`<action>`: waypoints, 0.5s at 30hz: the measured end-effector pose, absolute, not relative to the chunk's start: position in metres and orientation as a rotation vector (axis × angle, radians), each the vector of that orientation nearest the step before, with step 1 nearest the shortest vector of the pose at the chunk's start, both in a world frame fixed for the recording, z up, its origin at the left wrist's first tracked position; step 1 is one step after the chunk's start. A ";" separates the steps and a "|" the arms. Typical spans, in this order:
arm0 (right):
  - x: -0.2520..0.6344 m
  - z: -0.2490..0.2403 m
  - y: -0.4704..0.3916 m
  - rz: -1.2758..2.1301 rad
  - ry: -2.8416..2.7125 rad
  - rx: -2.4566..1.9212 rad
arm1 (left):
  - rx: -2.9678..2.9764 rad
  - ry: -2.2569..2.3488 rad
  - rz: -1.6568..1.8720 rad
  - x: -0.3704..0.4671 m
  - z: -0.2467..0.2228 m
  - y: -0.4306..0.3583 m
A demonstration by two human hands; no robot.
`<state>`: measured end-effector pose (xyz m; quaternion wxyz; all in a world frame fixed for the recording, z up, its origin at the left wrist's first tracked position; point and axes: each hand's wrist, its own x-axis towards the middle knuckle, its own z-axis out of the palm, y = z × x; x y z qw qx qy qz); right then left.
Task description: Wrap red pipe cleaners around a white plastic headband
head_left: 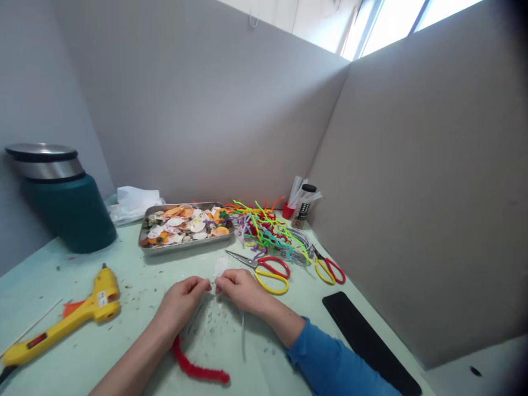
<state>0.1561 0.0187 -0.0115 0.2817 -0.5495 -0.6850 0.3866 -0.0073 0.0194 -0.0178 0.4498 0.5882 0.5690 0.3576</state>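
Left hand [185, 297] and right hand [240, 287] nearly tip to tip, mid-table, near side. Both pinches closed, thumb against finger; whatever sits between is too small to make out. Meeting tips probably let me steady a small part from two sides. Thin grey fuzzy-looking strand [243, 336] trails nearward from under my right hand; can't tell if I grip it. Pale translucent oval piece [221, 265] shows just beyond my right fingertips. Curved red pipe cleaner [202, 374] lies near, by my left forearm, likely parked within reach.

Steel scissors with red and yellow loops [272, 274] just right of my hands, blades pointing left, loops presumably handy for the right. Yellow glue gun [104, 297] far enough left to keep its nozzle off my fingers, I'd guess. Metal tray of shell-like pieces [185, 245] and bright pipe-cleaner heap [268, 228] sit far: stock, out of the work spot.

Pale green tabletop [138, 316], dark specks mostly around my hands. Plain grey partitions [214, 121] box the desk in; bright window [398, 27] far right, up top.
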 end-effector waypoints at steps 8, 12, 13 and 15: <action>0.155 -0.012 0.012 0.488 -2.065 -1.500 | 1.604 1.462 0.855 -0.008 -0.019 0.019; 0.154 -0.014 0.011 0.406 -2.100 -1.443 | 1.606 1.497 0.822 -0.008 -0.015 0.017; 0.154 -0.016 0.011 0.417 -2.090 -1.432 | 1.611 1.505 0.819 -0.008 -0.014 0.017; 0.153 -0.019 0.012 0.446 -2.060 -1.420 | 1.627 1.514 0.816 -0.008 -0.013 0.017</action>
